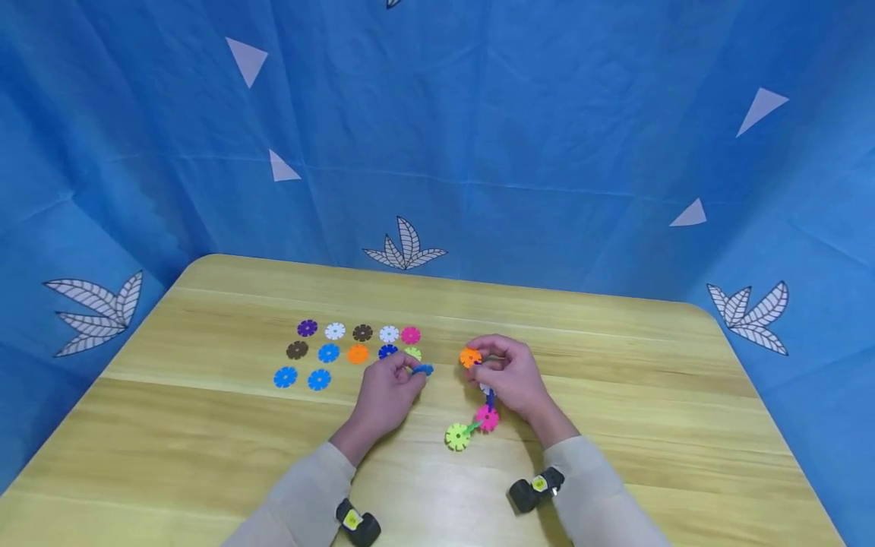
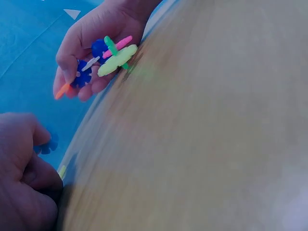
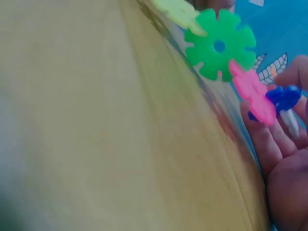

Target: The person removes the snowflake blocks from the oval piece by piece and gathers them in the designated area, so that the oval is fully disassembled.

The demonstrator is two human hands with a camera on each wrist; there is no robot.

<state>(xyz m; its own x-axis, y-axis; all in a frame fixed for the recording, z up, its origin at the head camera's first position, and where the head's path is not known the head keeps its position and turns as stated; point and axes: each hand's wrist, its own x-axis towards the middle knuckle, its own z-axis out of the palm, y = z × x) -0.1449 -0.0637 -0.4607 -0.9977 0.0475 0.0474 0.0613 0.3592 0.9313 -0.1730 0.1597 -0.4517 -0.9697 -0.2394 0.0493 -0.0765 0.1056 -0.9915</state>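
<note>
Between thumb and index finger, my left hand (image 1: 384, 393) pinches a blue notched disc (image 1: 424, 370), held just right of the loose discs. To its right, my right hand (image 1: 511, 377) grips the upper part of a chain of interlocked plastic discs. An orange disc (image 1: 470, 358) forms the end by the fingertips. Below it come dark blue and white discs, partly hidden by the fingers. A pink disc (image 1: 488, 418), a green disc (image 3: 231, 38) and a yellow-green disc (image 1: 457, 437) hang lower, toward the front. The two hands are apart, with the blue disc separate from the chain.
Loose discs lie in rough rows left of the hands, among them a blue disc (image 1: 285, 377), an orange disc (image 1: 358, 354) and a pink disc (image 1: 410, 335). They rest on a wooden table (image 1: 656, 395). Behind hangs a blue patterned curtain (image 1: 547, 152).
</note>
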